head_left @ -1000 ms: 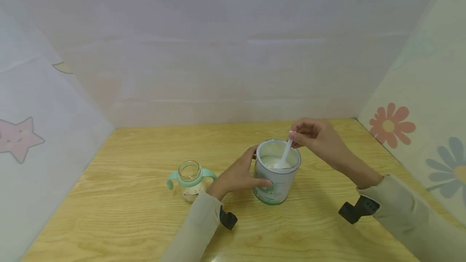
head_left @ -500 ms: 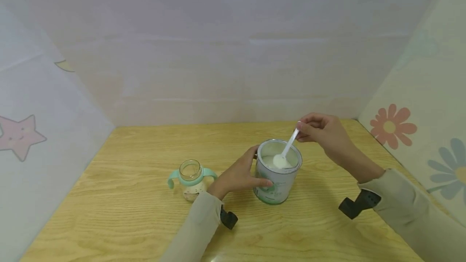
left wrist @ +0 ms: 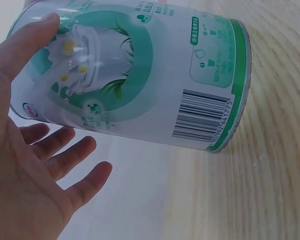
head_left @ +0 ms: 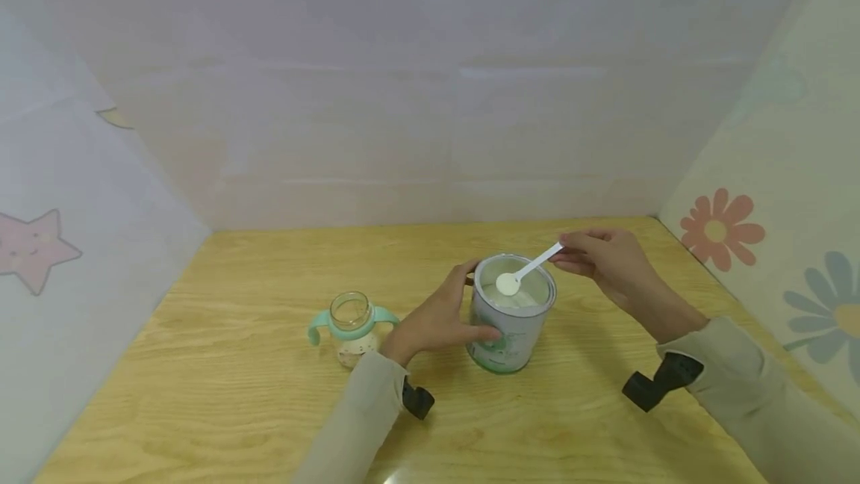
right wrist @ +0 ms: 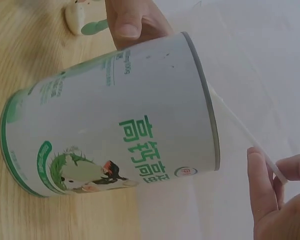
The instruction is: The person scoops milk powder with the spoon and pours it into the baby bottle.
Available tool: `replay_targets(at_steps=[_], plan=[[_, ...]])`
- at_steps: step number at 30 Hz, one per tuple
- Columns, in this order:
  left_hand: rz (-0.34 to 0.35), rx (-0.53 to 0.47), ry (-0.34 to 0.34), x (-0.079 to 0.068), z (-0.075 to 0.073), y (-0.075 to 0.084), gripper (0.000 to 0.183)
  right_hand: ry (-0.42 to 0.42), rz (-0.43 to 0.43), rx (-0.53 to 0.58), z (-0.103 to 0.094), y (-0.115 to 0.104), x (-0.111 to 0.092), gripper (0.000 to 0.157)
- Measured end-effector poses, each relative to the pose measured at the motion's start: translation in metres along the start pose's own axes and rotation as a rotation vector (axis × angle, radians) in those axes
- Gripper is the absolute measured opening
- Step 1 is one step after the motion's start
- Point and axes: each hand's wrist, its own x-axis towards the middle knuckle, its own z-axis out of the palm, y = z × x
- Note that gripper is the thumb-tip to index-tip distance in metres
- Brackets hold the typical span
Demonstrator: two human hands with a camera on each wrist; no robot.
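A white and green milk powder can stands upright on the table, its top off and pale powder inside. My left hand holds its left side, thumb across the front and fingers round the back; the left wrist view shows the thumb on the can's printed wall. Between thumb and fingers, my right hand pinches the end of a white scoop. The scoop's bowl, heaped with powder, overlaps the can's mouth in the head view. The right wrist view shows the scoop's handle slanting out over the rim.
Left of the can, close by my left wrist, stands an uncapped baby bottle with mint-green handles and pale contents. The wooden table is bordered by pale cloth walls at the back and both sides.
My right hand has drawn the scoop up out of the powder, its bowl now full and its handle tilted flatter toward the right. The left hand and can have stayed put.
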Motion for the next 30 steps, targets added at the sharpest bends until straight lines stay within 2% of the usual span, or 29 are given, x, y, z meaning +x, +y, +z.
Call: replay_targets(at_steps=[7, 17, 30], plan=[[-0.021, 0.032, 0.009, -0.003, -0.009, 0.002, 0.099, 0.014, 0.051, 0.061, -0.003, 0.003, 0.000, 0.015], [-0.029, 0.092, 0.029, -0.008, -0.024, 0.004, 0.096, -0.003, 0.064, 0.163, 0.002, 0.002, 0.000, 0.015], [-0.012, 0.171, 0.097, -0.026, -0.056, 0.005, 0.083, -0.018, 0.059, 0.239, 0.015, 0.001, 0.003, 0.015]])
